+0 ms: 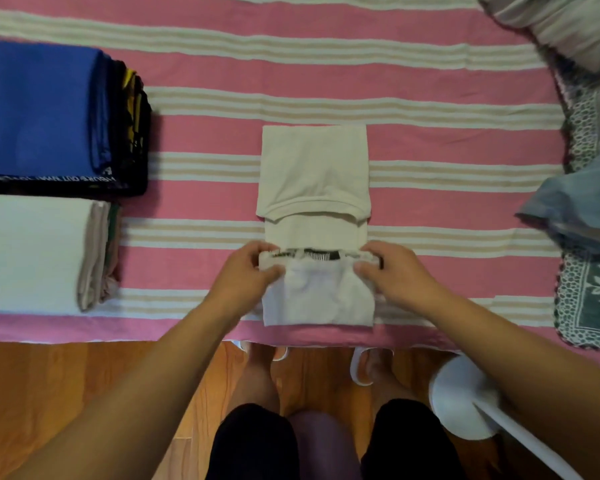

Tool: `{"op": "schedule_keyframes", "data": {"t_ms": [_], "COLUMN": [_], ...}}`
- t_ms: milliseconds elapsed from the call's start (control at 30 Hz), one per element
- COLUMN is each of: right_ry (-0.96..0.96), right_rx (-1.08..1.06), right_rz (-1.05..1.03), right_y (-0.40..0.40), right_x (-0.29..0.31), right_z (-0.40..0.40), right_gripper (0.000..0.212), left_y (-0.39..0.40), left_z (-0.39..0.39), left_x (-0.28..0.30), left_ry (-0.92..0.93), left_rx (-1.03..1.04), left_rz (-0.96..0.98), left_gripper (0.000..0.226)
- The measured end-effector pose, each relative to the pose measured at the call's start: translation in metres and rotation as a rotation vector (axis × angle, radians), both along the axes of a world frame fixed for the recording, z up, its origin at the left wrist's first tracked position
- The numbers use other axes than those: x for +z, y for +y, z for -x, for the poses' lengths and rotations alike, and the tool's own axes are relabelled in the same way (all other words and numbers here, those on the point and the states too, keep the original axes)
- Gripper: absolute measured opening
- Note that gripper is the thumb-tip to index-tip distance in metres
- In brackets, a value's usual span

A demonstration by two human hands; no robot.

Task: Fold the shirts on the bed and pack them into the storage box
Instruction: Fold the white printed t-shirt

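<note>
Your cream shirt (314, 174) lies in the middle of the bed (430, 140), folded into a long narrow rectangle that runs away from you across a sheet of pink cloth with bands of cream and tan stripes. The fabric looks soft and matte, a plain knit with a stitched hem curving across it about halfway up. The near end is doubled back toward you, so a paler, slightly rumpled flap covers the part closest to the bed's edge, and a dark printed strip shows along the fold line between your hands. Your left hand (248, 268) is closed on the left corner of that fold, fingers curled over the top and thumb tucked under the layer; your right hand (392, 268) pinches the right corner the same way, fingers bunched tight on the cloth. Both grips sit at the fold line itself, with the rest of the shirt stretched out beyond your knuckles and the short flap lying below your wrists. To your left rest two stacks of folded shirts: a farther stack (59, 116) with a blue top over dark and yellow layers, and a nearer stack (45, 251) with a white top. On the right edge sits a loose heap of pale blue and grey clothes (582, 199) above a green and white lace-patterned cloth (589, 292). A wooden floor (66, 382) runs below the bed.
</note>
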State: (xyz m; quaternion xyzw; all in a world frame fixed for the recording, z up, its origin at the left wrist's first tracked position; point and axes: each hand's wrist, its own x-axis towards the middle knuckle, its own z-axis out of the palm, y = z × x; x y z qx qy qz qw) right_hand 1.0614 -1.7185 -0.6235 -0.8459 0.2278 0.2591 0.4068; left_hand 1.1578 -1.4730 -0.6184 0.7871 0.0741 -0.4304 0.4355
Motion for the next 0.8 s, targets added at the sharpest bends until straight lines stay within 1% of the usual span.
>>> {"op": "schedule_keyframes", "data": {"t_ms": [33, 100, 200, 267, 333, 400, 433, 467, 500, 533, 567, 600, 633, 667, 700, 733, 767, 800], "right_ry": [0.013, 0.021, 0.011, -0.038, -0.075, -0.084, -0.079, -0.070, -0.067, -0.087, -0.142, -0.230, -0.344, -0.425, -0.433, -0.374, -0.278, -0.206], "right_rx": [-0.035, -0.145, -0.372, -0.488, -0.529, -0.542, -0.547, -0.558, -0.559, -0.511, -0.405, -0.259, -0.091, 0.101, 0.295, 0.460, 0.568, 0.626], "right_rz": [0.018, 0.058, 0.104, 0.089, 0.090, 0.101, 0.113, 0.126, 0.166, 0.272, 0.419, 0.530, 0.561, 0.536, 0.488, 0.447, 0.433, 0.455], "right_y": [-0.002, 0.000, 0.007, 0.012, 0.014, 0.014, 0.015, 0.016, 0.018, 0.020, 0.024, 0.030, 0.038, 0.046, 0.053, 0.058, 0.059, 0.055], "right_x": [-0.011, -0.031, -0.050, -0.054, -0.055, -0.057, -0.059, -0.060, -0.057, -0.054, -0.048, -0.043, -0.038, -0.035, -0.035, -0.038, -0.043, -0.050], "right_z": [-0.010, -0.022, -0.018, -0.014, -0.016, -0.022, -0.025, -0.026, -0.027, -0.024, -0.019, -0.010, 0.003, 0.019, 0.037, 0.054, 0.068, 0.076], "right_gripper": [0.008, 0.011, 0.012, 0.007, 0.003, 0.006, 0.008, 0.010, 0.014, 0.018, 0.022, 0.025, 0.027, 0.029, 0.035, 0.047, 0.062, 0.073], "left_y": [-0.008, -0.021, -0.024, -0.023, -0.024, -0.026, -0.027, -0.028, -0.027, -0.024, -0.020, -0.015, -0.009, -0.002, 0.006, 0.013, 0.019, 0.022], "left_z": [-0.007, -0.013, -0.010, -0.009, -0.012, -0.016, -0.018, -0.019, -0.017, -0.014, -0.008, 0.000, 0.011, 0.026, 0.040, 0.050, 0.056, 0.058], "left_x": [-0.010, -0.025, -0.032, -0.033, -0.035, -0.039, -0.041, -0.042, -0.042, -0.042, -0.041, -0.038, -0.037, -0.037, -0.040, -0.045, -0.052, -0.057], "left_ry": [0.030, 0.033, -0.024, -0.060, -0.082, -0.122, -0.172, -0.257, -0.392, -0.568, -0.752, -0.912, -1.003, -1.014, -0.983, -0.946, -0.911, -0.906], "left_rx": [0.052, 0.121, 0.222, 0.263, 0.286, 0.288, 0.265, 0.205, 0.094, -0.061, -0.240, -0.427, -0.635, -0.864, -1.077, -1.216, -1.284, -1.307], "left_rz": [-0.011, -0.039, -0.041, -0.047, -0.039, -0.041, -0.060, -0.110, -0.200, -0.292, -0.328, -0.280, -0.195, -0.134, -0.138, -0.187, -0.256, -0.311], "left_gripper": [0.030, 0.031, 0.029, 0.027, 0.028, 0.026, 0.024, 0.022, 0.020, 0.017, 0.014, 0.013, 0.015, 0.021, 0.034, 0.049, 0.065, 0.078]}}
